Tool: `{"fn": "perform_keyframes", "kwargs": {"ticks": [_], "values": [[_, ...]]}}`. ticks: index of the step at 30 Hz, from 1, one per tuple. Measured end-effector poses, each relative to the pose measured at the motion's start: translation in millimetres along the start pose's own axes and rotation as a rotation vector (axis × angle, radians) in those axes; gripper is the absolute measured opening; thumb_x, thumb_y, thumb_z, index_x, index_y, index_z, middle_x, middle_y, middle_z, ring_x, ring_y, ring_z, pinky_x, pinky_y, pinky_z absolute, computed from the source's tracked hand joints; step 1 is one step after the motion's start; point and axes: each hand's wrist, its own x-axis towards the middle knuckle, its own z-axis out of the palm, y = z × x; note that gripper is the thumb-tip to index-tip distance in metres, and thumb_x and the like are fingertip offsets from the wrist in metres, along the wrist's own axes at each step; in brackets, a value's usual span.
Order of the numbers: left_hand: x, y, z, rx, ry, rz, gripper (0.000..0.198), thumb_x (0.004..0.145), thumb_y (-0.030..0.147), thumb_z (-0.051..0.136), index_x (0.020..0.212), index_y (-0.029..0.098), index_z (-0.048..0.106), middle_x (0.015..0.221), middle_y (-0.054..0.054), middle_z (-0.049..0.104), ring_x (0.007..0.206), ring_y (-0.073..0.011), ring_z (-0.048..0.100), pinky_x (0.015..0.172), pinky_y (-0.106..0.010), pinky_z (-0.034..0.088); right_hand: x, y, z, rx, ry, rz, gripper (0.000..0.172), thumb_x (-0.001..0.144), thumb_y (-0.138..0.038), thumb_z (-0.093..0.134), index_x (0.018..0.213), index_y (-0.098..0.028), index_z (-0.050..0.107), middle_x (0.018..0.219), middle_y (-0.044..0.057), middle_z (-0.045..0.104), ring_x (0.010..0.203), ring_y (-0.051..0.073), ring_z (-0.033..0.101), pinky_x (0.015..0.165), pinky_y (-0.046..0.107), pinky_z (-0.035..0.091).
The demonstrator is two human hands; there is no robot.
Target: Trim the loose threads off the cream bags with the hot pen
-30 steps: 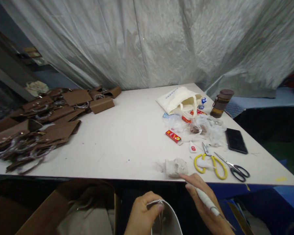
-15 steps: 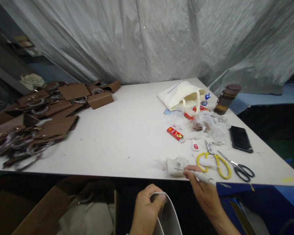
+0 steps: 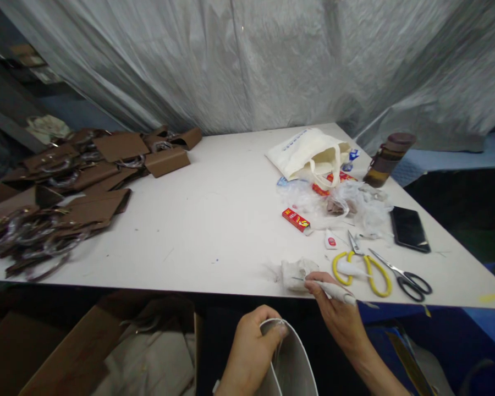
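My left hand (image 3: 251, 349) is closed on the upper edge of a pale grey bag piece (image 3: 299, 366), thumb inside and fingers outside. The piece hangs below the table's front edge, its opening curved, its lower part out of view. In my right hand (image 3: 338, 313) is a white-handled awl (image 3: 334, 291), its thin metal tip pointing left. That tip is at a crumpled whitish wad (image 3: 292, 273) on the table edge; whether it touches I cannot tell. Just right of this hand lie yellow-handled scissors (image 3: 361, 264) and black-handled scissors (image 3: 404, 276).
Brown bags (image 3: 103, 176) are heaped on the white table (image 3: 198, 231) at left. Toward the right are a small red box (image 3: 296, 220), a small white tube (image 3: 330, 240), plastic bags, a cream tote (image 3: 301, 157), a bottle (image 3: 390, 159) and a phone (image 3: 410, 228). A cardboard box (image 3: 78, 352) stands below.
My left hand and the bag piece have shifted slightly right. My right hand with the awl has moved a little up and left. The view has tilted slightly.
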Motion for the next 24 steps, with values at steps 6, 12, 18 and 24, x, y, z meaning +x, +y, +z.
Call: {"fn": "perform_keyframes", "kwargs": {"ticks": [6,12,18,24], "values": [[-2,3,0.8,0.013,-0.014,-0.022,0.011,0.075,0.027,0.066,0.074,0.017,0.07,0.069,-0.001,0.067,0.07,-0.0197,0.059,0.065,-0.028,0.042,-4,-9,-13,0.108,0.068,0.154,0.033,0.103,-0.049,0.056,0.092,-0.021,0.069,0.077,0.003,0.069,0.073,0.02,0.065,0.071,0.03,0.053],[-4,10,7.2,-0.008,-0.041,-0.034,0.009,0.075,0.025,0.067,0.071,0.018,0.07,0.067,-0.001,0.065,0.068,-0.0189,0.057,0.063,-0.028,0.04,-20,-24,-14,0.45,-0.197,0.318,0.04,0.102,-0.052,0.057,0.084,-0.018,0.068,0.071,0.003,0.066,0.065,0.017,0.064,0.059,0.024,0.053],[-8,12,13.0,0.001,-0.044,-0.028,0.007,0.074,0.022,0.068,0.07,0.017,0.071,0.067,-0.001,0.066,0.069,-0.019,0.057,0.065,-0.028,0.04,-25,-26,-13,0.42,-0.259,0.295,0.04,0.103,-0.051,0.056,0.083,-0.018,0.066,0.072,0.003,0.065,0.066,0.017,0.064,0.06,0.025,0.051],[-10,9,15.7,0.021,-0.052,-0.019,0.009,0.075,0.025,0.069,0.073,0.017,0.073,0.07,-0.002,0.07,0.071,-0.0199,0.06,0.065,-0.028,0.041,-25,-33,-21,0.307,-0.321,0.186,0.043,0.106,-0.048,0.049,0.078,-0.019,0.062,0.071,0.0,0.06,0.067,0.015,0.059,0.063,0.025,0.046]]}}
